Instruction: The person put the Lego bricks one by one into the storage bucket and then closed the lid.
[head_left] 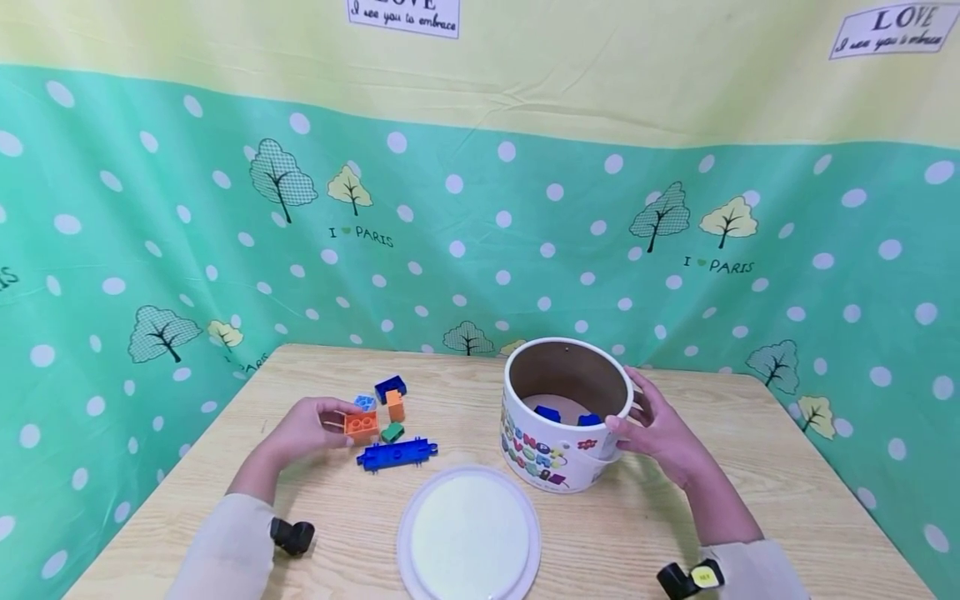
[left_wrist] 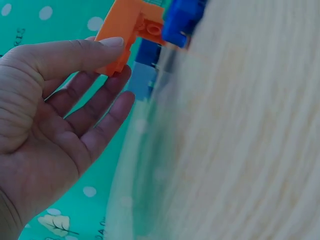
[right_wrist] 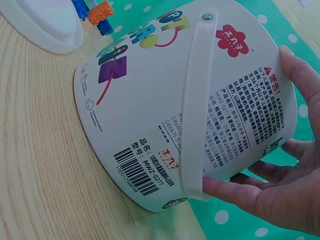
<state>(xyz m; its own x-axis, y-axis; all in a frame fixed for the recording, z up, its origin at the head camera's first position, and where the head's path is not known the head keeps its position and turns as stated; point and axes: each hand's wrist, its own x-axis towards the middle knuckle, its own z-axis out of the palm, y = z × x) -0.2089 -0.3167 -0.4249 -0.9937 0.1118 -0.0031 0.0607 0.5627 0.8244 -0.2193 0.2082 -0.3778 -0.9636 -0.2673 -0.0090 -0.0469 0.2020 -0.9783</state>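
Observation:
My left hand [head_left: 309, 435] pinches an orange toy brick [head_left: 362, 427] between thumb and fingertips, as the left wrist view also shows. Close around that brick are a smaller orange brick [head_left: 395, 406], a dark blue brick [head_left: 390, 388], a light blue piece [head_left: 365, 402] and a green brick [head_left: 392, 432]. A long blue toy base [head_left: 397, 454] lies just in front of them. My right hand [head_left: 660, 433] holds the white printed bucket [head_left: 517, 450] at its right side, thumb at the rim and fingers against the wall. Inside the bucket are blue bricks [head_left: 547, 413].
A round white lid [head_left: 471, 533] lies flat on the wooden table near its front, between the arms. The bucket's white strap handle [right_wrist: 195, 125] hangs down along its side. A green and yellow patterned cloth [head_left: 480, 250] hangs behind the table.

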